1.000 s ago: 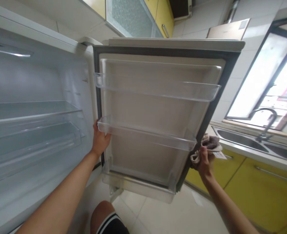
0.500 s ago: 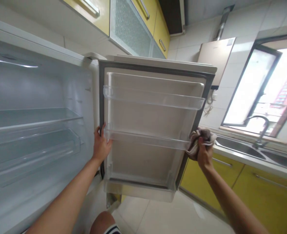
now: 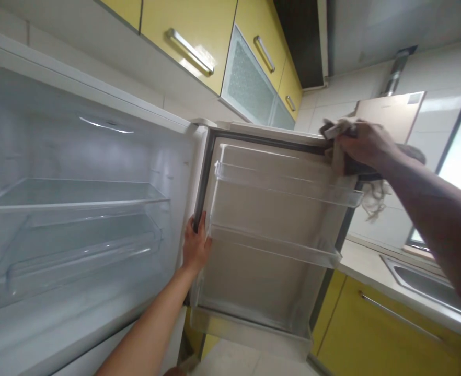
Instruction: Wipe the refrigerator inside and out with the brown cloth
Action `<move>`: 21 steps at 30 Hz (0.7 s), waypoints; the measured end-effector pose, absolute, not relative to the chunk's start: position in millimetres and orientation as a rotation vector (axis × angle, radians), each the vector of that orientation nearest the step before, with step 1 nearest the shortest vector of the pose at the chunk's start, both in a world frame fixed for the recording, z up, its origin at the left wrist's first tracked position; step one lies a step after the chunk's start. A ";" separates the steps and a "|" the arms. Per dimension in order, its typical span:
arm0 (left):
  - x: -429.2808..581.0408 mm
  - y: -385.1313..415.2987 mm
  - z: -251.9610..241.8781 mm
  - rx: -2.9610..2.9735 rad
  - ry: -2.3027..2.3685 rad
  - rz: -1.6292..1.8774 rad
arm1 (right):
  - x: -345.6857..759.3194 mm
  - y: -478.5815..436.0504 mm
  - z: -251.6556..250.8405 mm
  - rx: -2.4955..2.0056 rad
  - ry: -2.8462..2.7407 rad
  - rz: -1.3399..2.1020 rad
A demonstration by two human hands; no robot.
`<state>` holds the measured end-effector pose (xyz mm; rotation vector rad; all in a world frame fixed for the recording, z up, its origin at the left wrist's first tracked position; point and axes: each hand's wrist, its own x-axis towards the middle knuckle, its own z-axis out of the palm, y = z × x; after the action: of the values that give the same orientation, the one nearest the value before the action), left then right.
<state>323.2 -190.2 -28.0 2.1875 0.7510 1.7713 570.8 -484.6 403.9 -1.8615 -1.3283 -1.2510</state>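
Note:
The refrigerator door stands wide open, its inner side with clear shelves facing me. My left hand grips the door's hinge-side edge, fingers curled around the dark gasket. At the door's top outer corner, my right hand is closed on a brownish cloth, part of which hangs down over the corner. A clear upper door shelf and a middle one cross the panel. The cloth hides the corner itself.
To the left is the fridge interior with a glass shelf and a clear drawer. Yellow wall cabinets hang above. A sink in the counter and yellow base cabinets lie right of the door.
My right hand has moved up with the cloth, from the door's outer edge to its top corner. My left hand keeps its hold on the hinge-side edge. The view has turned somewhat left.

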 end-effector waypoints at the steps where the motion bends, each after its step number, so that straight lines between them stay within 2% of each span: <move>1: 324.0 -191.6 -27.6 2.195 0.767 1.773 | 556.6 -458.0 407.3 -1.984 -1.312 -1.315; 3: 326.3 -193.8 -27.0 2.210 0.790 1.789 | 520.5 -398.4 407.4 -2.109 -1.478 -1.416; 7: 331.9 -196.6 -26.7 2.220 0.872 1.840 | 436.3 -286.3 393.1 -1.895 -1.818 -1.479; 10: 334.1 -196.2 -27.6 2.224 0.931 1.874 | 389.4 -239.6 381.6 -1.844 -1.954 -1.456; 16: 331.1 -190.1 -31.5 2.239 0.870 1.874 | 415.2 -266.0 384.6 -1.687 -2.190 -1.483; 19: 328.6 -190.0 -30.3 2.234 0.821 1.832 | 457.8 -301.2 392.6 -1.749 -2.019 -1.485; 21: 326.8 -191.6 -27.9 2.218 0.799 1.804 | 477.2 -319.3 398.0 -1.792 -1.841 -1.352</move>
<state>326.8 -191.6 -27.9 2.2179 0.7995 1.8040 477.2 -319.3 398.0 -1.7916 -1.8412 -1.3525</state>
